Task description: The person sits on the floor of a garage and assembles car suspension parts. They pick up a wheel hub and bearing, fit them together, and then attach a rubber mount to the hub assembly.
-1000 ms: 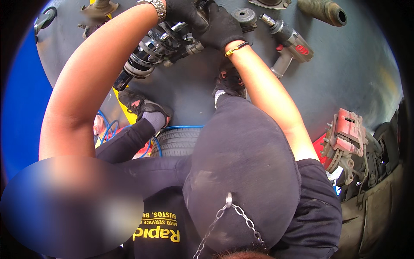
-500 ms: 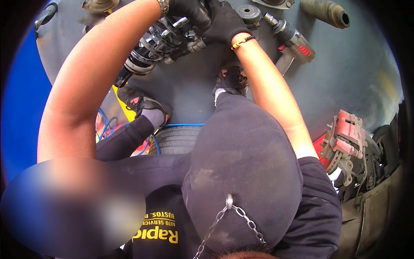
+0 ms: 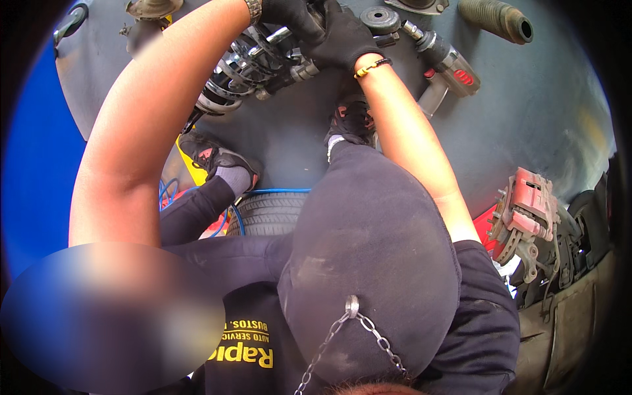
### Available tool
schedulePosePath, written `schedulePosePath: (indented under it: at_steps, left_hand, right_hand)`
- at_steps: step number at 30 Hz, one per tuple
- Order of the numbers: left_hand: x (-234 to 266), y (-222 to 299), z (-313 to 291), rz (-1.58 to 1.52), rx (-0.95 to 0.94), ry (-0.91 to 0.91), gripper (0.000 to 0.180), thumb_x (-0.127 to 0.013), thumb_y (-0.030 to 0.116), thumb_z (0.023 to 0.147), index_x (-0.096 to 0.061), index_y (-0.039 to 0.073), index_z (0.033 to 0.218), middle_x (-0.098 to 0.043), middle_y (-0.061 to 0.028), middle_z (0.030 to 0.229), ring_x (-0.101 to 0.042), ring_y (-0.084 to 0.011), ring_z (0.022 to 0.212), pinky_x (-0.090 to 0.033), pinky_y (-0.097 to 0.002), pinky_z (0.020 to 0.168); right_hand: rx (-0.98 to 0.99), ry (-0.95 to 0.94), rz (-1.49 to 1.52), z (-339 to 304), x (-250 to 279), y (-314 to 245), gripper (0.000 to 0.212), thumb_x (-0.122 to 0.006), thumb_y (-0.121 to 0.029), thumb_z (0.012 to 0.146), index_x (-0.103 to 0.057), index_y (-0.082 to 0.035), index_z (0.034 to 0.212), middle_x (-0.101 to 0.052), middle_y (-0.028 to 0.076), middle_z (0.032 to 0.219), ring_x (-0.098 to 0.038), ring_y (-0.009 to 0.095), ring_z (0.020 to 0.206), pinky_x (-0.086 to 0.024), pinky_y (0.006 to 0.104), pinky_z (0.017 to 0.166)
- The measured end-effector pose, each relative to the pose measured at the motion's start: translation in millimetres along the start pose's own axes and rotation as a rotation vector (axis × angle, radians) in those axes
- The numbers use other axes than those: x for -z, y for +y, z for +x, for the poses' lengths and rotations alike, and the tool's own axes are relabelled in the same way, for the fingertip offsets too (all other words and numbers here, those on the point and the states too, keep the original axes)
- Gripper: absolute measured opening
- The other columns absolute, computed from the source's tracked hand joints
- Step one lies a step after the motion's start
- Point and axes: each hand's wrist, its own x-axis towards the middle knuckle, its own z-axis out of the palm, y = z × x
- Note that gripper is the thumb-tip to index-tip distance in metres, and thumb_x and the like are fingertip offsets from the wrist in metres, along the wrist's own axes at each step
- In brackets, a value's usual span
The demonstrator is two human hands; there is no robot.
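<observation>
At the top of the head view, my left hand (image 3: 294, 18) and my right hand (image 3: 343, 41), both in black gloves, meet with fingers bent and closed. Whatever sits between their fingers is hidden by the gloves. Just left of and below them lies a coil spring strut (image 3: 232, 74), its shiny coils clamped by a spring compressor (image 3: 282, 78) with a threaded rod. My left forearm passes over the strut's lower end. Right of my right hand, a round grey mount (image 3: 380, 20) rests on the grey surface, apart from the glove.
An impact wrench (image 3: 451, 66) lies to the right, with a ribbed dust boot (image 3: 494, 20) beyond it. A red brake caliper (image 3: 532, 197) stands out at the far right. Below are a tire (image 3: 266, 212), a blue hose (image 3: 280, 191) and my shoes (image 3: 352, 122).
My left forearm has shifted rightward, covering more of the strut's lower end. The strut has tilted slightly. My hands stay together in nearly the same place.
</observation>
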Motion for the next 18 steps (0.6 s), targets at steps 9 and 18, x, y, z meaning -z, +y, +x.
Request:
schedulePosePath:
  at_steps: [9,18]
  left_hand:
    - [2.6,13.7,-1.9,0.107,0.008,0.012,0.121,-0.093,0.022,0.063,-0.026,0.003,0.162,-0.072,-0.0138,0.118,-0.07,-0.0222,0.104,-0.056,-0.0351,0.095]
    - [-27.9,7.2,-61.5,-0.111,-0.186,0.625,0.093,-0.081,0.02,0.078,-0.037,0.01,0.159,-0.067,-0.0224,0.13,-0.065,-0.033,0.118,-0.048,-0.0383,0.106]
  right_hand:
    - [0.136,0.26,0.003,3.4,-39.8,21.6,0.082,-0.083,-0.032,0.074,-0.047,-0.001,0.14,-0.058,0.025,0.128,-0.059,0.041,0.119,-0.049,0.0476,0.102]
    - [-0.047,0.238,0.156,-1.3,-44.6,21.5,0.095,-0.084,-0.037,0.075,-0.04,0.001,0.15,-0.056,0.029,0.136,-0.057,0.043,0.127,-0.049,0.0466,0.107]
